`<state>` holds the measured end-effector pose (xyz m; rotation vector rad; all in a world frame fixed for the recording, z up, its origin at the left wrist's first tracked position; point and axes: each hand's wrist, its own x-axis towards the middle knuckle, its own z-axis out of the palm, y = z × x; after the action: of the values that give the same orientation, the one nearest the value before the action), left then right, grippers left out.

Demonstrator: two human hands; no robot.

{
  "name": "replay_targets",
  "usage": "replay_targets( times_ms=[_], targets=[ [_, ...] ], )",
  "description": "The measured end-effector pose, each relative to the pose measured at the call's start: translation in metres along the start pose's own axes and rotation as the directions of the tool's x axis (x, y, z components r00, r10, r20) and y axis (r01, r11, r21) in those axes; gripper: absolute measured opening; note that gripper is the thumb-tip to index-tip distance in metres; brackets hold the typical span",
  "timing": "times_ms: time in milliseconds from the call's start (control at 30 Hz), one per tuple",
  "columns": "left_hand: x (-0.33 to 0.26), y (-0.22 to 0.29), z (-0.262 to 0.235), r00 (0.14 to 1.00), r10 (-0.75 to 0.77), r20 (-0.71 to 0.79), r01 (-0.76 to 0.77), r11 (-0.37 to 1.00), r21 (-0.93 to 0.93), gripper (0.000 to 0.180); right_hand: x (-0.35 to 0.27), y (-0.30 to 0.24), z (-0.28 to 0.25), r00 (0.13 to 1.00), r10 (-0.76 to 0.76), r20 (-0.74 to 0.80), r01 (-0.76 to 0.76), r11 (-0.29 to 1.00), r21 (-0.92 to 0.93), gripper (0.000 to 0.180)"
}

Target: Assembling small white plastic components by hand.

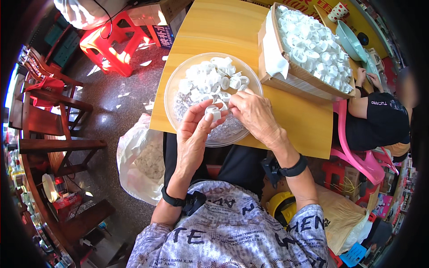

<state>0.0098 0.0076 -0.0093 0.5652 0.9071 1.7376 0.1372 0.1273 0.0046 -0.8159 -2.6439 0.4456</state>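
Our left hand (193, 134) and right hand (252, 114) both pinched one white cap (213, 112), the clear bowl (176, 82) just beneath our grip.

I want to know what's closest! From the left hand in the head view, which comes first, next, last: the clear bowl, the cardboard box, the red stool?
1. Clear bowl, right under the left hand.
2. Cardboard box, far right on the table.
3. Red stool, on the floor, upper left.

Speckled dark floor (120, 100), red stool (109, 42), wooden chairs (49, 120)
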Motion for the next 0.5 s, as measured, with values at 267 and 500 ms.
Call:
replay_targets(
  times_ms=[267,500],
  targets=[
    [0.001,0.006,-0.005,0.998,-0.026,0.062,0.033,0.993,-0.112,0.036,-0.008,-0.007,-0.019,0.97,0.218,-0.11,-0.138,0.859,0.493,0.01],
    [-0.004,0.009,-0.005,0.989,-0.037,0.146,0.043,0.999,-0.034,0.037,-0.018,-0.027,-0.014,0.934,0.354,0.048,-0.164,0.306,0.938,0.012]
  ],
)
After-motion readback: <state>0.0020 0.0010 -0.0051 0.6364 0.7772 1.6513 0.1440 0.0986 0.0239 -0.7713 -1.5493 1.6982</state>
